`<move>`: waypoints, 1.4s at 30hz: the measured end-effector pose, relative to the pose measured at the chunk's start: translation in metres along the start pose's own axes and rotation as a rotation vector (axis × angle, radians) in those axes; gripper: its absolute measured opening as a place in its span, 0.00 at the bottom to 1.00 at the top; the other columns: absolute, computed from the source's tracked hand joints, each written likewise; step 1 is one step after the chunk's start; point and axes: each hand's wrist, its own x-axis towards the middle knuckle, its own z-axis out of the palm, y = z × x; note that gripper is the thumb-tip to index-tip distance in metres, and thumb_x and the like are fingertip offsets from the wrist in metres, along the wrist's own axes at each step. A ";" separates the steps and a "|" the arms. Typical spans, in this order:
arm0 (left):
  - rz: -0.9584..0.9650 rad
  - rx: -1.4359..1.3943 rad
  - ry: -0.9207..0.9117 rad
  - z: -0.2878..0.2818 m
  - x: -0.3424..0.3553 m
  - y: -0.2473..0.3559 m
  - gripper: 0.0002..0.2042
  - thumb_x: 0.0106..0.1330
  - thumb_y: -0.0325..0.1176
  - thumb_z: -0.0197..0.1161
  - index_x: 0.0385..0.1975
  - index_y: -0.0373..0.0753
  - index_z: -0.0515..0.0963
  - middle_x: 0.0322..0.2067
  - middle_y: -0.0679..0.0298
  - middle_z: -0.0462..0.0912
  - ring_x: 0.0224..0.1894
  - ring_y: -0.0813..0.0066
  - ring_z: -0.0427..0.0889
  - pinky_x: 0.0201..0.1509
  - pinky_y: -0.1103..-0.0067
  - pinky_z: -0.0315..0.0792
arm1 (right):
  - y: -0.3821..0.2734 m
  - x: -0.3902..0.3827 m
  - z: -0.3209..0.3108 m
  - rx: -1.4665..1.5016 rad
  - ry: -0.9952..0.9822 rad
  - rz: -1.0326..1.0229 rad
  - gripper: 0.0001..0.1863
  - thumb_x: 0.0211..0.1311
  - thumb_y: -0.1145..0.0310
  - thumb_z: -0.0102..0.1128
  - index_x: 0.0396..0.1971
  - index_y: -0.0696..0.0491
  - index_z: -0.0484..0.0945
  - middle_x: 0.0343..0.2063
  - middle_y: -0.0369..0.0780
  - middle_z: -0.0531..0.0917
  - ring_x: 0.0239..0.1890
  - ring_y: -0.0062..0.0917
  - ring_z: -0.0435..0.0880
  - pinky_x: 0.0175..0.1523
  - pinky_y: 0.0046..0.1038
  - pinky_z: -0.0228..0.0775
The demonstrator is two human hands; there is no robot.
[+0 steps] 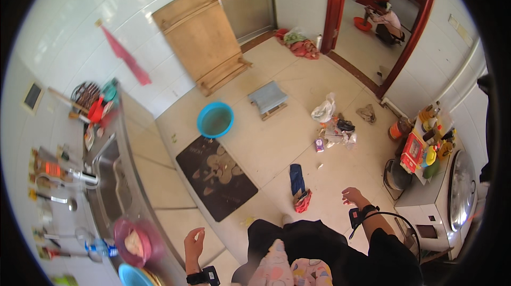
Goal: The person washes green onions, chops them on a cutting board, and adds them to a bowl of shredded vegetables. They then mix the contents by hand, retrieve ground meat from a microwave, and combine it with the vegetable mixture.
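Note:
My left hand [195,243] hangs in the air beside the counter front, fingers loosely curved and apart, with nothing in it. Off to its left, a pink basin [145,233] with a pale lump inside stands on the counter. My right hand [353,196] is held over the floor, also empty, its fingers spread a little. Nearest to it on the tiles lie a dark blue cloth [297,178] and a crumpled red cloth [303,201]. Each wrist wears a black strap with a small device, and a black cable loops by the right forearm.
A dark mat [215,179], a blue tub [215,120] of water, a low stool [268,98] and a litter pile [336,130] are on the floor. The sink [113,179] is left; a stove with a domed lid [462,190] is right. A person [388,22] squats beyond the doorway.

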 end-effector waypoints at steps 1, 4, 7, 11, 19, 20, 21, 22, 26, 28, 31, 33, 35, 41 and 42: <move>-0.053 -0.013 -0.044 0.006 0.023 0.005 0.10 0.58 0.35 0.57 0.35 0.37 0.78 0.34 0.61 0.80 0.40 0.75 0.76 0.44 0.81 0.68 | -0.002 0.009 -0.007 0.035 0.024 0.031 0.13 0.49 0.74 0.51 0.38 0.58 0.72 0.24 0.44 0.79 0.19 0.27 0.80 0.21 0.24 0.73; -0.010 0.008 -0.128 0.018 0.097 0.019 0.11 0.58 0.35 0.56 0.34 0.36 0.78 0.32 0.60 0.80 0.38 0.75 0.77 0.42 0.81 0.69 | -0.003 0.037 -0.022 0.101 0.063 0.076 0.13 0.50 0.74 0.51 0.38 0.58 0.72 0.24 0.44 0.79 0.18 0.28 0.80 0.20 0.24 0.72; 0.105 0.039 -0.163 0.025 0.185 0.043 0.11 0.59 0.36 0.56 0.34 0.35 0.78 0.31 0.59 0.81 0.35 0.74 0.78 0.40 0.80 0.70 | -0.001 0.056 -0.029 0.179 0.110 0.145 0.13 0.51 0.74 0.51 0.39 0.58 0.71 0.25 0.45 0.79 0.18 0.29 0.80 0.20 0.25 0.72; 0.236 0.052 -0.173 0.045 0.309 0.111 0.11 0.60 0.35 0.54 0.34 0.34 0.77 0.30 0.57 0.80 0.32 0.72 0.79 0.37 0.79 0.71 | -0.013 0.058 -0.031 0.381 0.221 0.265 0.11 0.53 0.72 0.49 0.37 0.58 0.71 0.24 0.45 0.77 0.19 0.31 0.80 0.20 0.26 0.71; 0.500 0.046 -0.418 0.157 0.505 0.274 0.10 0.59 0.35 0.55 0.34 0.35 0.76 0.29 0.56 0.79 0.33 0.67 0.78 0.35 0.77 0.70 | -0.055 0.081 -0.034 0.561 0.261 0.364 0.12 0.52 0.72 0.49 0.38 0.57 0.71 0.23 0.43 0.78 0.19 0.30 0.80 0.18 0.24 0.68; 0.492 0.011 -0.444 0.175 0.525 0.289 0.10 0.59 0.35 0.55 0.34 0.36 0.76 0.29 0.56 0.79 0.33 0.66 0.78 0.35 0.77 0.70 | -0.055 0.093 -0.038 0.586 0.241 0.372 0.12 0.53 0.72 0.49 0.38 0.58 0.71 0.23 0.44 0.78 0.19 0.30 0.80 0.17 0.24 0.68; 0.506 0.021 -0.448 0.193 0.543 0.301 0.11 0.58 0.36 0.55 0.32 0.35 0.76 0.29 0.52 0.78 0.32 0.60 0.78 0.34 0.75 0.70 | -0.052 0.107 -0.045 0.595 0.217 0.398 0.11 0.53 0.72 0.49 0.37 0.58 0.71 0.23 0.44 0.78 0.19 0.31 0.80 0.17 0.24 0.68; 0.541 0.111 -0.425 0.210 0.560 0.312 0.11 0.58 0.37 0.55 0.31 0.34 0.75 0.28 0.51 0.77 0.32 0.58 0.77 0.34 0.74 0.70 | -0.049 0.122 -0.054 0.590 0.173 0.372 0.11 0.53 0.72 0.48 0.36 0.58 0.71 0.23 0.44 0.78 0.19 0.31 0.80 0.17 0.25 0.68; 0.587 0.344 -0.345 0.259 0.624 0.319 0.14 0.59 0.41 0.52 0.26 0.33 0.74 0.26 0.49 0.76 0.31 0.51 0.75 0.32 0.68 0.69 | -0.044 0.200 -0.116 0.752 0.177 0.235 0.06 0.51 0.73 0.48 0.26 0.55 0.75 0.21 0.42 0.79 0.20 0.32 0.80 0.19 0.26 0.70; 0.617 0.626 -0.352 0.276 0.655 0.303 0.15 0.60 0.43 0.50 0.25 0.35 0.75 0.27 0.52 0.77 0.32 0.54 0.76 0.33 0.67 0.69 | -0.064 0.251 -0.182 -0.208 0.140 -0.235 0.05 0.49 0.72 0.50 0.24 0.53 0.75 0.20 0.40 0.79 0.20 0.31 0.80 0.19 0.26 0.69; 0.867 0.948 -0.373 0.292 0.694 0.251 0.13 0.59 0.40 0.51 0.20 0.38 0.73 0.21 0.59 0.77 0.25 0.62 0.76 0.26 0.70 0.69 | -0.129 0.307 -0.259 0.119 -0.116 -0.118 0.05 0.50 0.70 0.51 0.25 0.55 0.70 0.19 0.42 0.74 0.21 0.30 0.78 0.18 0.26 0.67; 0.057 0.423 -0.338 0.310 0.708 0.207 0.16 0.55 0.43 0.51 0.29 0.36 0.77 0.30 0.51 0.78 0.34 0.51 0.75 0.36 0.65 0.69 | -0.194 0.348 -0.306 0.517 0.288 0.242 0.08 0.55 0.68 0.48 0.31 0.56 0.71 0.22 0.42 0.77 0.17 0.29 0.78 0.19 0.26 0.70; -0.147 0.400 -0.217 0.332 0.724 0.171 0.17 0.53 0.45 0.52 0.25 0.36 0.77 0.28 0.50 0.78 0.34 0.49 0.75 0.38 0.64 0.69 | -0.255 0.380 -0.355 0.446 0.336 0.097 0.12 0.54 0.71 0.49 0.38 0.59 0.71 0.25 0.45 0.78 0.20 0.30 0.80 0.20 0.24 0.71; -0.075 0.640 -0.407 0.404 0.781 0.168 0.10 0.50 0.36 0.52 0.16 0.37 0.74 0.21 0.50 0.77 0.27 0.51 0.76 0.30 0.61 0.69 | -0.364 0.493 -0.461 0.456 0.379 0.054 0.14 0.51 0.75 0.52 0.39 0.61 0.72 0.25 0.45 0.79 0.19 0.27 0.81 0.20 0.24 0.71; 0.095 0.872 -0.477 0.418 0.793 0.188 0.10 0.49 0.36 0.51 0.15 0.37 0.74 0.21 0.51 0.77 0.27 0.52 0.77 0.29 0.61 0.69 | -0.372 0.511 -0.476 0.484 0.359 0.061 0.13 0.51 0.75 0.52 0.39 0.60 0.72 0.24 0.44 0.79 0.19 0.27 0.81 0.20 0.24 0.71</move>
